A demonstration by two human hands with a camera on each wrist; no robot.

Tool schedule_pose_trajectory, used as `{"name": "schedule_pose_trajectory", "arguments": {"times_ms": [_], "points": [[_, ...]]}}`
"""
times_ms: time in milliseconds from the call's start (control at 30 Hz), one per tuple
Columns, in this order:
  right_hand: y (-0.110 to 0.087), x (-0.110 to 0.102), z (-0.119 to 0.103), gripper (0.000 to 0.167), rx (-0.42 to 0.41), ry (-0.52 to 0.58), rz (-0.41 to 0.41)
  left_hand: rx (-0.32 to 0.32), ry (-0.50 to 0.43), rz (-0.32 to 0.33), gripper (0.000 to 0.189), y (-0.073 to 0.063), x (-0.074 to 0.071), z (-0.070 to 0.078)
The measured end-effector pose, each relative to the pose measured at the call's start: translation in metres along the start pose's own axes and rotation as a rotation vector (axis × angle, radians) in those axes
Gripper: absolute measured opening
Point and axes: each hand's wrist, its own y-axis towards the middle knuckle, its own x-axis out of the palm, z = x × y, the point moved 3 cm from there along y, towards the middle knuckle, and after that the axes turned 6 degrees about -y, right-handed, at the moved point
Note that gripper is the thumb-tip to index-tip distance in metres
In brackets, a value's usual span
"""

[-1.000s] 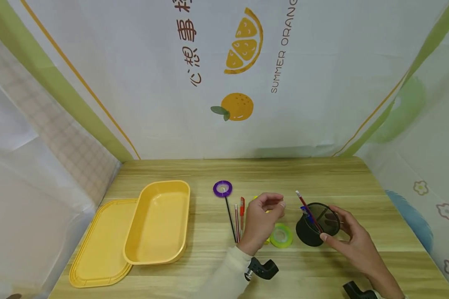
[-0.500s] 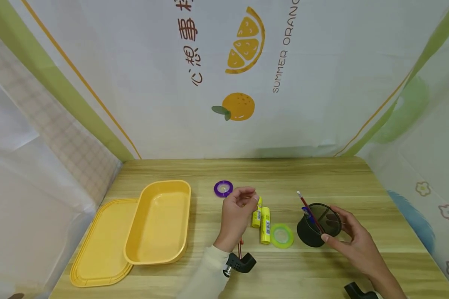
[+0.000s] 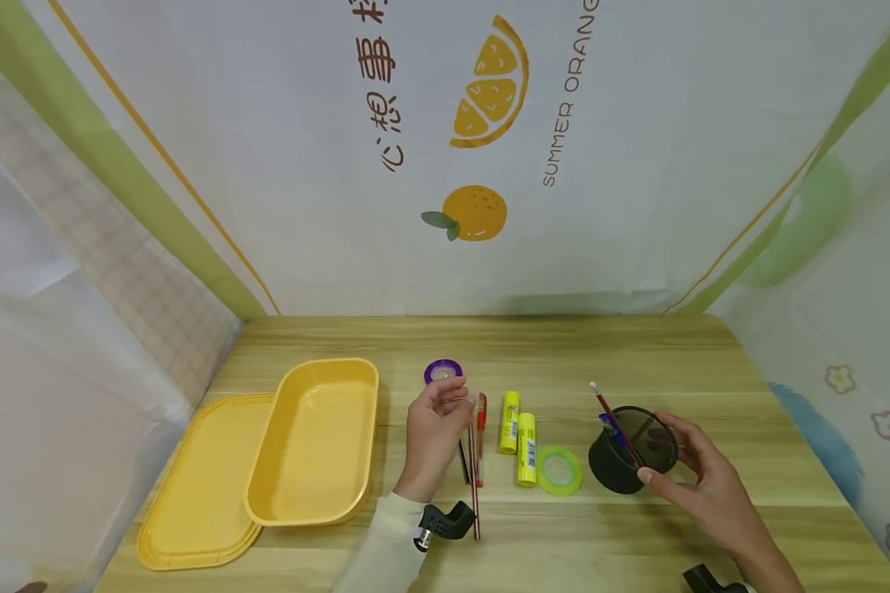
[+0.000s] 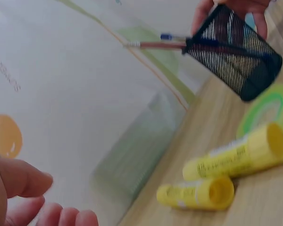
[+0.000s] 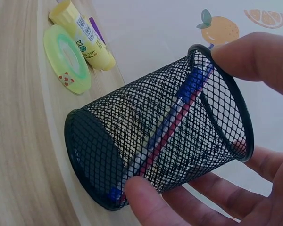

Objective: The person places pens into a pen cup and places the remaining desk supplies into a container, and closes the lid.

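Note:
My right hand (image 3: 700, 469) grips a black mesh pen holder (image 3: 615, 457) by its rim and side, tilting it. Inside it, a red pencil (image 3: 606, 408) and a blue pen (image 5: 191, 84) lean together. My left hand (image 3: 437, 428) hovers beside the writing tools, fingers loosely bent and nothing between thumb and fingers in the left wrist view. Close to its fingertips are a reddish pencil (image 3: 476, 494), a red-capped pen (image 3: 482, 412) and a black pencil (image 3: 465, 465) partly hidden by the hand. A purple tape roll (image 3: 433, 368) sits just beyond, partly covered.
Two yellow glue sticks (image 3: 510, 422) and a green tape roll (image 3: 559, 471) lie between the hands. To the left stands a yellow box (image 3: 374, 445), overlapping its flat yellow lid (image 3: 185, 511). A printed cloth (image 3: 601, 247) rises behind the table.
My left hand has moved leftward, from over the glue sticks to the pencils, uncovering both glue sticks. My right hand keeps its grip on the pen holder, almost still.

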Motion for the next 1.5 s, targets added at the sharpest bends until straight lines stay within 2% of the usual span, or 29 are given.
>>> {"name": "schedule_pose_trajectory", "arguments": {"times_ms": [133,367,567,900,1133,1300,1500], "points": [[-0.001,0.001,0.0,0.08,-0.012,0.017,0.004,-0.016,0.078,0.056,0.032,0.004,-0.011,-0.009],[-0.001,-0.001,-0.001,0.079,-0.027,0.024,0.012,-0.056,0.29,0.118,0.039,0.005,-0.02,-0.02],[-0.001,0.001,-0.002,0.08,-0.027,0.03,0.014,-0.037,0.418,0.158,0.043,0.006,-0.024,-0.03],[-0.001,0.002,-0.002,0.08,-0.016,0.049,0.016,-0.047,0.465,0.167,0.046,0.009,-0.024,-0.039],[-0.001,0.002,-0.002,0.08,-0.021,0.042,0.019,-0.044,0.572,0.19,0.046,0.012,-0.02,-0.041],[-0.001,0.001,-0.002,0.081,-0.009,0.02,0.018,-0.022,0.625,0.197,0.045,0.014,-0.018,-0.04],[-0.002,0.001,-0.004,0.082,0.001,0.01,0.011,0.028,0.678,0.171,0.042,0.013,-0.018,-0.038]]}}
